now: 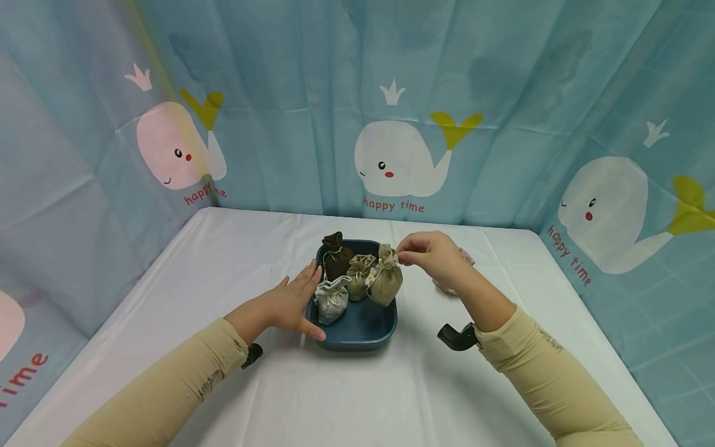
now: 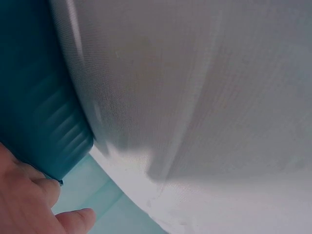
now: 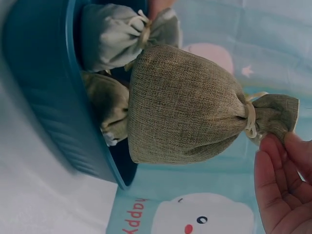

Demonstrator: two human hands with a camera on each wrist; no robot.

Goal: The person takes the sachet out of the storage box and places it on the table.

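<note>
In the head view my right hand (image 1: 438, 257) pinches the gathered neck of a tan drawstring pouch (image 1: 386, 282). The right wrist view shows this burlap-like pouch (image 3: 185, 107) hanging over the blue bin, its neck between thumb and fingers (image 3: 273, 165). My left hand (image 1: 290, 301) lies with spread fingers along the left rim of the blue bin (image 1: 357, 344). Inside the bin sit a dark brown pouch (image 1: 336, 261), a smaller tan pouch (image 1: 358, 282) and a pale grey pouch (image 1: 332, 301). The left wrist view catches the ribbed bin wall (image 2: 44, 97) with fingers at its edge.
A pinkish pouch-like thing (image 1: 466, 256) lies on the table behind my right hand, partly hidden. White cloth covers the table (image 1: 475, 397). A blue curtain (image 1: 313, 155) with whale prints hangs behind and at both sides.
</note>
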